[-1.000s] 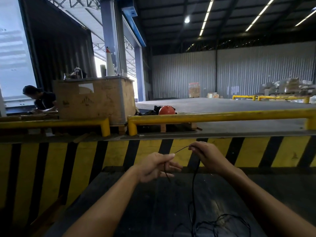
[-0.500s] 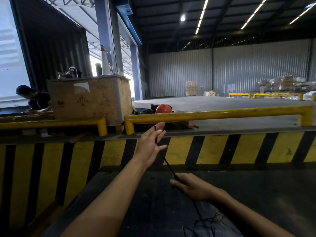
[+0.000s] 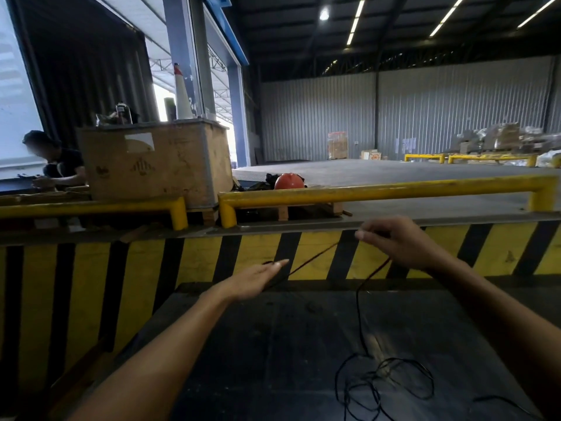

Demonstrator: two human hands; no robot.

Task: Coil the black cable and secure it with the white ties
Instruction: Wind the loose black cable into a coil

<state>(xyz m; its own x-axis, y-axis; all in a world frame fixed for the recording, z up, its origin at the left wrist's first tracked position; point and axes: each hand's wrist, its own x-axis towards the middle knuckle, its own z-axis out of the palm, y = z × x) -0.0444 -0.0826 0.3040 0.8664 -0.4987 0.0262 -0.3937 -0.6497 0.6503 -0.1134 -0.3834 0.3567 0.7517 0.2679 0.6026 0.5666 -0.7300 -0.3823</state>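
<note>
Far left, a seated person [image 3: 54, 165] is bending over something beside the big wooden crate [image 3: 154, 165], behind the yellow rail [image 3: 379, 191] and the striped barrier [image 3: 212, 259]. Your left hand [image 3: 258, 276] is reaching forward nearly flat, fingers straight and together, with the cable end lying across the fingertips; can't tell if the thumb is pinching it. The black cable [image 3: 358, 314] is running taut up and right to your right hand [image 3: 394, 241], which is curled with the fingers closed around the cable, held higher than the left. From there the cable is dropping down to a loose tangle lying on the dark table [image 3: 258, 344], lower right.
</note>
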